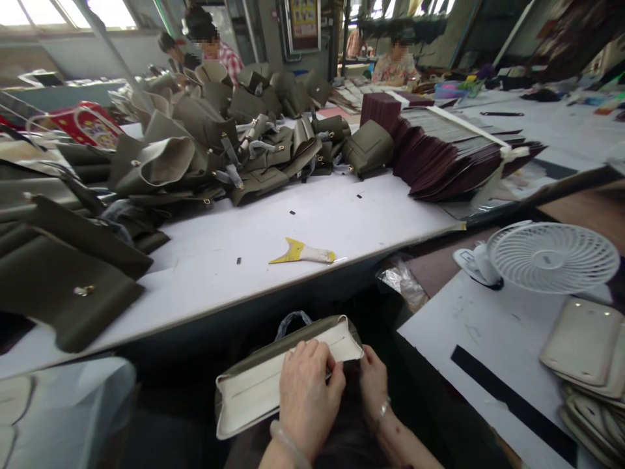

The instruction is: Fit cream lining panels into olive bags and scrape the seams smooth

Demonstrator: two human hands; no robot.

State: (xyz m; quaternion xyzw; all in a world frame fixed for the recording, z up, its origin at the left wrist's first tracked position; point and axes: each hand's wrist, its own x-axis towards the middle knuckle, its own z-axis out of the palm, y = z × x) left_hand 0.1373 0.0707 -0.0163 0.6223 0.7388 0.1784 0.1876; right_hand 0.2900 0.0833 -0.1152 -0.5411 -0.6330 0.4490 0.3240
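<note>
Low in the view, below the near edge of the white worktable (342, 215), an olive handbag (273, 381) held over the lap, pale lining side up. Left hand (307, 394) laid flat across its pale panel, fingers curled down onto the upper edge, pressing rather than pinching. Right hand (374, 384) at the bag's right end, fingers closed on the corner, bracelet at the wrist. On the table above, a yellow-bladed scraper (303, 253) lying loose, well apart from both hands. Farther back, a heap of olive bags (234, 130) and a fanned stack of maroon pieces (449, 156). To the right, a white desk fan (551, 257) beside stacked pale panels (586, 345).
</note>
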